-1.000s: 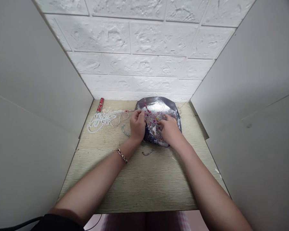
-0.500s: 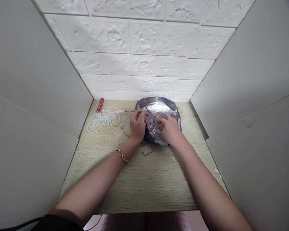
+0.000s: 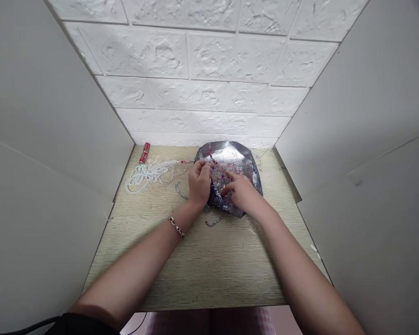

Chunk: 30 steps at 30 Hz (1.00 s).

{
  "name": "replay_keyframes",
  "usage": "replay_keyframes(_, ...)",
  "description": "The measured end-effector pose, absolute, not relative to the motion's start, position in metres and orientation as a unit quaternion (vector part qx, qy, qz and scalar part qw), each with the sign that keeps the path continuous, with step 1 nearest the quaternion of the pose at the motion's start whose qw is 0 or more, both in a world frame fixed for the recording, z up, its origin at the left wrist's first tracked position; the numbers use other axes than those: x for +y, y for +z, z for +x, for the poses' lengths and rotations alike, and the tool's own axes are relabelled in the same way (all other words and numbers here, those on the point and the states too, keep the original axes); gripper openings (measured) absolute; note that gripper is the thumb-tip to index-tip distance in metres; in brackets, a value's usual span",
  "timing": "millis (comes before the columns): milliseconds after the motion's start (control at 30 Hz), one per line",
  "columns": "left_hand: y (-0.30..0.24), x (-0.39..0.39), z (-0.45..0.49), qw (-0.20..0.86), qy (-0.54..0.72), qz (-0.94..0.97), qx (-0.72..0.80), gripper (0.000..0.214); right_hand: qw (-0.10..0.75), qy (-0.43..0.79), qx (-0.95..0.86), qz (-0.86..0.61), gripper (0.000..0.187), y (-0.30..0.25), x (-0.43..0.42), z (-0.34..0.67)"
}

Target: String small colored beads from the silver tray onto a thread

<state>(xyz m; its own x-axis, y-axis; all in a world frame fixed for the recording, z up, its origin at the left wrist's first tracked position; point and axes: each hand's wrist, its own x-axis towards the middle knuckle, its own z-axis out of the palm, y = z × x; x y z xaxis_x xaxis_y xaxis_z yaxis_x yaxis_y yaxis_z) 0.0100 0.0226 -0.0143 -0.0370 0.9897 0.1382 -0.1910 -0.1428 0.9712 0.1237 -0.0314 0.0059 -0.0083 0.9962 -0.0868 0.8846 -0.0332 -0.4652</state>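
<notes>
The left hand (image 3: 199, 182) and right hand (image 3: 242, 193) are held close together on tangled bead strands (image 3: 220, 171), though a grip cannot be made out. The strands are heaped on a silver foil pouch (image 3: 226, 152) near the back edge of the worktop (image 3: 209, 274); open room is left toward the near edge.

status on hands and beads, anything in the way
Left hand pinching the colored bead strands; right hand fingers spread on them. Strands heaped on a silver foil pouch. Beside it: white bead strands, red tube.
</notes>
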Motion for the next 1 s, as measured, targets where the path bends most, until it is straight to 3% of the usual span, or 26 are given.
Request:
replay_keyframes(300,-0.016,0.023,0.01,0.534,0.581,0.473,0.393,0.011,0.195,0.159,-0.65,-0.717,0.037,0.013,-0.029,0.128)
replay_keyframes(567,-0.016,0.023,0.01,0.532,0.583,0.473,0.393,0.011,0.117,0.16,-0.689,-0.697,0.029,0.011,-0.03,0.129)
replay_keyframes(767,-0.015,0.023,0.01,0.536,0.578,0.476,0.39,0.012,0.16,0.092,-0.68,-0.709,0.054,0.004,-0.029,0.132)
replay_keyframes(1000,-0.016,0.023,0.01,0.532,0.578,0.48,0.391,0.012,0.178,0.129,-0.68,-0.7,0.029,0.009,-0.029,0.137)
